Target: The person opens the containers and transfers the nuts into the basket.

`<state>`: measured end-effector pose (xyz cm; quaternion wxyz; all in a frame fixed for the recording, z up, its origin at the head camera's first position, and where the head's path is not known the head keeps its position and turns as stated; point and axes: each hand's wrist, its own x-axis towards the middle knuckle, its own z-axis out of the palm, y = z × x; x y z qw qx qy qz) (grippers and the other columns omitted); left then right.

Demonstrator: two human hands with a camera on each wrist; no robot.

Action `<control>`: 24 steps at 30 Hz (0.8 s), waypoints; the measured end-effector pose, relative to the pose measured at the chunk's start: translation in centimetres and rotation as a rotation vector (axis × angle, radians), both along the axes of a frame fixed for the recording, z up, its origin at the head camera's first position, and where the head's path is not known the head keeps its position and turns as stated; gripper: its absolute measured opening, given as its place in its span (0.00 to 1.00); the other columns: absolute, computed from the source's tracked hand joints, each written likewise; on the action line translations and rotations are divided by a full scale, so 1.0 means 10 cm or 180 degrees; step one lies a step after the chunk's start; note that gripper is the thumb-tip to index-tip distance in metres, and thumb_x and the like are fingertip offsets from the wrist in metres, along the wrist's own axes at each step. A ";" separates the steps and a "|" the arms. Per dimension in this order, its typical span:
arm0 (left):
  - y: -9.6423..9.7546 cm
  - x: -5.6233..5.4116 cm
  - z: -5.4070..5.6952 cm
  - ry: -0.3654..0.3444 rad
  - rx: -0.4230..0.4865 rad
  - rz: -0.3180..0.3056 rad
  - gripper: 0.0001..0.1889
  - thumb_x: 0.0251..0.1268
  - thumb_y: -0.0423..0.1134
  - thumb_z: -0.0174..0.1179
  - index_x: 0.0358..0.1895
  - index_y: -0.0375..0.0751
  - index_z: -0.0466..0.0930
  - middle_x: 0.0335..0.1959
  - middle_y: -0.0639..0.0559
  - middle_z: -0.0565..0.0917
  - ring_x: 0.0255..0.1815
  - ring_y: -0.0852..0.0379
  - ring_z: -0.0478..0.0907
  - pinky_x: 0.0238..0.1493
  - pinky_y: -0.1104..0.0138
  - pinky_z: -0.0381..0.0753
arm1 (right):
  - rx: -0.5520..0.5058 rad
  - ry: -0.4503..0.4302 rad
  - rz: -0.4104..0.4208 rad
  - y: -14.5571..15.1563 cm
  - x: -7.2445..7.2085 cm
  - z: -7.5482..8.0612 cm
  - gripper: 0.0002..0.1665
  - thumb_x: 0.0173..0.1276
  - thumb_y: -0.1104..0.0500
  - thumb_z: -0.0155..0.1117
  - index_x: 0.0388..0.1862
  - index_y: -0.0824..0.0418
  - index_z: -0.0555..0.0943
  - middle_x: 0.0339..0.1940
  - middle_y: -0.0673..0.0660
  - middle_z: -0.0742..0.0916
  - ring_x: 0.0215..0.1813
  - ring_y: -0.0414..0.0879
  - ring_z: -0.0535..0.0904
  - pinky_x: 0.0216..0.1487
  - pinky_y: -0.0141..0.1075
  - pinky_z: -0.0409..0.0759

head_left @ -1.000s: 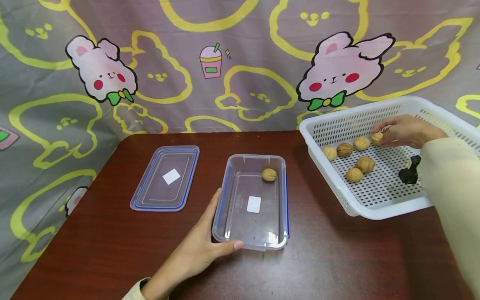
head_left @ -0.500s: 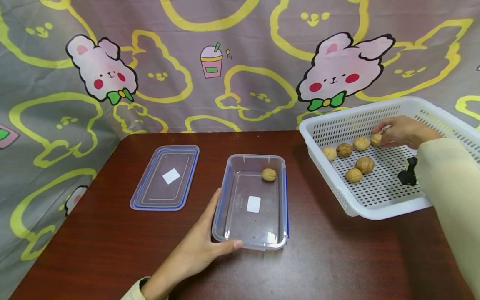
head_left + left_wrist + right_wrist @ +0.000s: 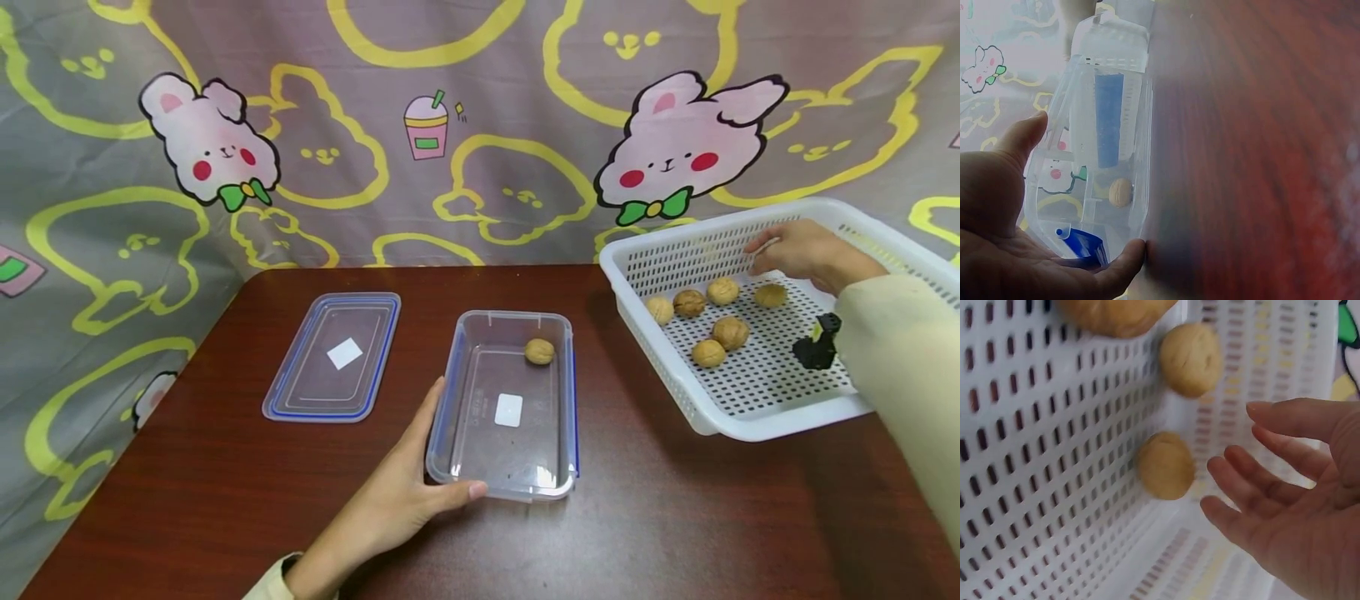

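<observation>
A clear plastic container (image 3: 465,417) with one walnut (image 3: 538,352) inside stands on the table. My left hand (image 3: 397,487) grips its near left corner, thumb on the near rim and fingers along the left side. In the left wrist view, a blue clip (image 3: 1085,244) shows by the fingers. My right hand (image 3: 802,250) hovers inside the white basket (image 3: 720,417), holding nothing. Its fingers (image 3: 1241,481) are spread and loosely bent, apart from the nearest walnut (image 3: 1166,465). Several other walnuts (image 3: 731,332) lie on the basket floor, toward its left side.
A clear lid (image 3: 300,387) with a blue seal lies left of the container on the dark red table (image 3: 210,500). A small black object (image 3: 817,343) shows beside the right sleeve at the basket. A patterned curtain (image 3: 337,50) hangs behind the table.
My right hand has let go of the walnut it pinched and risen slightly. That walnut now lies on the basket floor, a little right of before. The left hand stays on the container.
</observation>
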<state>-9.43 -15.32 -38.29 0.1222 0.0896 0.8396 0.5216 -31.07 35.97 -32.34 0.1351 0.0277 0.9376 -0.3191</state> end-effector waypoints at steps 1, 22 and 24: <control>0.00 0.00 0.00 -0.0005 0.0009 -0.0002 0.66 0.54 0.45 0.81 0.87 0.61 0.38 0.88 0.50 0.50 0.82 0.44 0.60 0.81 0.43 0.55 | 0.0003 0.0042 -0.0004 -0.04 0.00 0.02 0.31 0.77 0.63 0.56 0.70 0.81 0.63 0.71 0.84 0.64 0.70 0.79 0.60 0.71 0.75 0.58; -0.02 -0.02 -0.02 -0.0015 0.0078 -0.0035 0.67 0.53 0.44 0.82 0.87 0.66 0.37 0.87 0.53 0.53 0.81 0.47 0.62 0.81 0.45 0.56 | -0.0097 0.0573 0.0216 -1.14 0.31 0.60 0.27 0.78 0.57 0.62 0.70 0.70 0.73 0.70 0.74 0.76 0.62 0.70 0.79 0.64 0.63 0.78; -0.02 -0.02 -0.02 -0.0015 0.0085 -0.0036 0.67 0.53 0.43 0.82 0.87 0.65 0.37 0.87 0.53 0.52 0.81 0.47 0.62 0.81 0.45 0.56 | -0.0121 0.0627 0.0293 -1.24 0.35 0.64 0.27 0.77 0.57 0.63 0.69 0.69 0.74 0.69 0.73 0.77 0.60 0.68 0.81 0.62 0.57 0.81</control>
